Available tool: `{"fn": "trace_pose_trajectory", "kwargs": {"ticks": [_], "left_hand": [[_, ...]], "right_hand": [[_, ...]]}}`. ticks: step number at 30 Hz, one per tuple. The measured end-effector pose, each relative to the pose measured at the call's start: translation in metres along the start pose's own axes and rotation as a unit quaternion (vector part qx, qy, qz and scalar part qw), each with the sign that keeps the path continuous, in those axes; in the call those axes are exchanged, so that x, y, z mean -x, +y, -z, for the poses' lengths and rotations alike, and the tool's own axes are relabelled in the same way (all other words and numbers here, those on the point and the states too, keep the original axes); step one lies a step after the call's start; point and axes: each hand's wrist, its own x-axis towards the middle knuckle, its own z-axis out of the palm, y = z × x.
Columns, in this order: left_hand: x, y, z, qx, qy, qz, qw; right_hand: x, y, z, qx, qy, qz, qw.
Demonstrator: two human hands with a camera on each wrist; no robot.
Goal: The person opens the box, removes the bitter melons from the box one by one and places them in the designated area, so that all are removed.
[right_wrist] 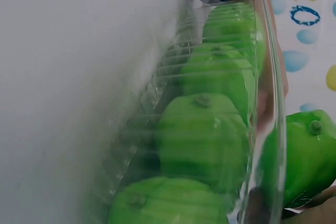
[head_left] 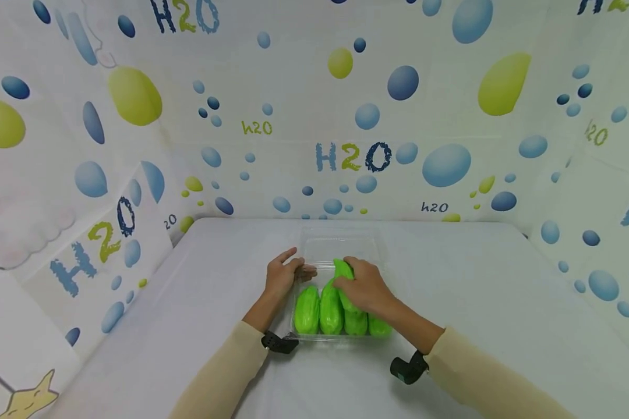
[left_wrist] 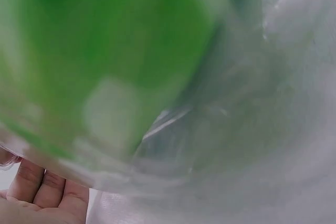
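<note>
Clear plastic container (head_left: 340, 337) on the white table (head_left: 451, 273), lower centre of the head view; lid (head_left: 340, 241) folded back toward the top of the frame. We count four green fruits (head_left: 307, 310) in it, side by side in a row.

Right hand (head_left: 369, 285): grasping another green fruit, the held fruit (head_left: 346, 299), thumb on its left side, fingers over the top. In the right wrist view it sits at the right edge, above the rim; we cannot tell if its underside touches the row.

Left hand (head_left: 283, 276): at the container's upper-left corner, some fingers seen through the plastic. We cannot tell whether it pinches the rim or only rests against it.

Risks, as we judge them:
- Slip. The held fruit's skin looks glossy and its form tapers; a loose pinch could let it turn or drop onto the row.
- Jamming. The row appears to fill most of the container's width, so lowering the fruit could wedge it between neighbours or roll one aside.
- Shift. The thin plastic looks light; a knock on the wall could slide or flex it, should the left hand be bracing only one corner.
</note>
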Motion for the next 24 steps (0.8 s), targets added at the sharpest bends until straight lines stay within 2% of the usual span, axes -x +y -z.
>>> {"fn": "trace_pose_trajectory", "kwargs": {"ticks": [4, 10, 17, 24], "left_hand": [[0.001, 0.001, 0.000, -0.011, 0.001, 0.005, 0.9999], [0.001, 0.002, 0.001, -0.038, 0.002, -0.004, 0.9993], [0.000, 0.002, 0.002, -0.037, 0.004, -0.005, 0.9993], [0.002, 0.003, 0.002, -0.041, -0.003, -0.003, 0.9992]], "right_hand": [[0.000, 0.002, 0.007, -0.018, 0.012, -0.006, 0.9998], [-0.002, 0.010, 0.017, -0.014, 0.028, -0.003, 0.9995], [-0.002, 0.021, 0.030, 0.005, 0.052, -0.014, 0.9986], [0.006, 0.036, 0.045, 0.015, 0.059, -0.031, 0.9977]]}}
